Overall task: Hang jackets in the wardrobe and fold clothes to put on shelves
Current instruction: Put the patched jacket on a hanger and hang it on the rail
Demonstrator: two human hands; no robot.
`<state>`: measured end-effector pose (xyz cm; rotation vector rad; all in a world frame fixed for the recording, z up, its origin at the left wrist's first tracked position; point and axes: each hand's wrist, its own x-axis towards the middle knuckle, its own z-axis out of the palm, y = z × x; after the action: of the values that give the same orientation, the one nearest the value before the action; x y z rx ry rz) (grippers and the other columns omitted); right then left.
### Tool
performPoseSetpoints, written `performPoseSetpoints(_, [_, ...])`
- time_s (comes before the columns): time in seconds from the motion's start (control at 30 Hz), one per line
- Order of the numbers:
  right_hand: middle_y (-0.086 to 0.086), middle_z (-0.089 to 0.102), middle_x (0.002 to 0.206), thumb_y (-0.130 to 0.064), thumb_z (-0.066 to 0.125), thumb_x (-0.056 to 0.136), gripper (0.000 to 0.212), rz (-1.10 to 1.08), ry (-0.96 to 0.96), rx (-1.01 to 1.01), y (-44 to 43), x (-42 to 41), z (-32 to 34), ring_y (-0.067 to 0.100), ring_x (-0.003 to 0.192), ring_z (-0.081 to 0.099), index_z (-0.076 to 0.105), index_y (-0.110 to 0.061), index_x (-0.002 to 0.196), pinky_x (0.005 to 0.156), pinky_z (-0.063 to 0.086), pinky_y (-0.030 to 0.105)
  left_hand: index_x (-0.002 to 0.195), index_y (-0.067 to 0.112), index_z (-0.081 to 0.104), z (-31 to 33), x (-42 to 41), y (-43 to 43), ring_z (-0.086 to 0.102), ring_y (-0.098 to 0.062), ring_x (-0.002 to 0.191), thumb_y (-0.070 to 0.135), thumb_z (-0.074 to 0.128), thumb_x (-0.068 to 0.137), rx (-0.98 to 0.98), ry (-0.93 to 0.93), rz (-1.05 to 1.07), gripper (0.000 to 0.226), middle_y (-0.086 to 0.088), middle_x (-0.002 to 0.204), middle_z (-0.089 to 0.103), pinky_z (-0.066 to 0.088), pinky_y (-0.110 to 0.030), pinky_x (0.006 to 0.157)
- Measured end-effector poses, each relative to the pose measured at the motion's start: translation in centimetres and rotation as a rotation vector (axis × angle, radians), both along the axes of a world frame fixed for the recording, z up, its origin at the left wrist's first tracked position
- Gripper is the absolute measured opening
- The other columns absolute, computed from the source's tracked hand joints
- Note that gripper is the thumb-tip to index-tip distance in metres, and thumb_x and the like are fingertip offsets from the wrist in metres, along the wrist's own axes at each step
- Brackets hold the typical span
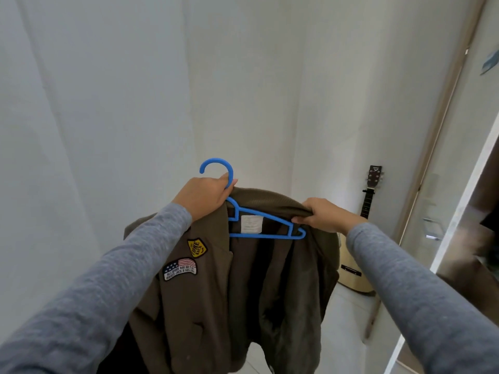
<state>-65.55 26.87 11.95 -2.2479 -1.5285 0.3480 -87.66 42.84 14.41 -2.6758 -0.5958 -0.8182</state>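
Brown jacket is held up mid-frame in front of a white wall, hanging 12 to 6 o'clock, front open, inner label showing. Blue hanger sits inside the collar; its hook points to 12 o'clock with the open tip curling toward 9. The hanger's long axis runs roughly 10 to 4 o'clock, the right end lower. Left hand is curled round the hanger neck just under the hook, at the jacket's left shoulder. Right hand pinches the jacket's shoulder fabric just above the hanger's 4 o'clock end. Two patches are on the chest. Guitar leans at 3 o'clock, partly behind the jacket.
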Motion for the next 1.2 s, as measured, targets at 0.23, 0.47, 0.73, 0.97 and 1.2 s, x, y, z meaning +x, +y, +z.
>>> performPoseSetpoints(0.23, [0.022, 0.056, 0.106, -0.008, 0.045, 0.09, 0.003, -0.347, -0.047, 0.273, 1.2, -0.7, -2.0, 0.034, 0.089, 0.055, 0.045, -0.007, 0.092, 0.074, 0.045, 0.038, 0.099, -0.001, 0.06, -0.4, 1.9, -1.9, 0.051, -0.022, 0.035, 0.018, 0.051, 0.094, 0.202, 0.067, -0.021, 0.022, -0.004, 0.048, 0.055, 0.01, -0.016, 0.037])
performPoseSetpoints(0.47, [0.023, 0.058, 0.108, -0.014, 0.048, 0.088, 0.019, -0.369, -0.158, 0.379, 2.3, -2.9, 1.0, 0.04, 0.099, 0.056, 0.053, -0.001, 0.101, 0.075, 0.043, 0.035, 0.113, 0.003, 0.042, -1.0, 4.4, -1.7, 0.061, -0.035, 0.072, 0.006, 0.033, 0.097, -0.011, -0.056, 0.143, 0.019, -0.011, 0.085, 0.064, 0.035, -0.036, 0.055])
performPoseSetpoints(0.73, [-0.01, 0.068, 0.109, -0.047, 0.065, 0.082, 0.039, 0.24, 0.33, 0.084, 1.3, -4.6, -2.2, 0.008, 0.103, 0.062, 0.063, -0.024, 0.113, 0.094, 0.047, 0.026, 0.109, 0.006, 0.047, -0.5, 4.7, -1.7, 0.048, -0.024, 0.057, 0.026, 0.029, 0.102, -0.232, -0.272, 0.121, 0.028, 0.0, 0.063, 0.043, 0.03, -0.031, 0.053])
performPoseSetpoints(0.97, [-0.016, 0.059, 0.094, -0.038, 0.06, 0.088, 0.02, -0.122, -0.007, 0.846, 1.0, -1.4, -1.9, 0.005, 0.097, 0.053, 0.063, -0.024, 0.102, 0.09, 0.04, 0.032, 0.111, 0.001, 0.052, 1.3, 2.9, -0.9, 0.047, -0.022, 0.053, 0.03, 0.033, 0.101, -0.229, -0.471, 0.006, 0.036, 0.004, 0.055, 0.04, 0.036, -0.031, 0.054])
performPoseSetpoints(1.2, [0.0, 0.037, 0.126, -0.03, 0.068, 0.084, 0.056, -0.276, 0.087, 0.913, 1.1, -0.3, -5.0, 0.011, 0.113, 0.042, 0.039, -0.018, 0.13, 0.095, 0.036, 0.029, 0.096, 0.004, 0.054, 2.2, 1.7, -0.1, 0.04, -0.015, 0.044, 0.031, 0.036, 0.101, -0.256, -0.577, -0.015, 0.032, 0.004, 0.051, 0.039, 0.035, -0.03, 0.051])
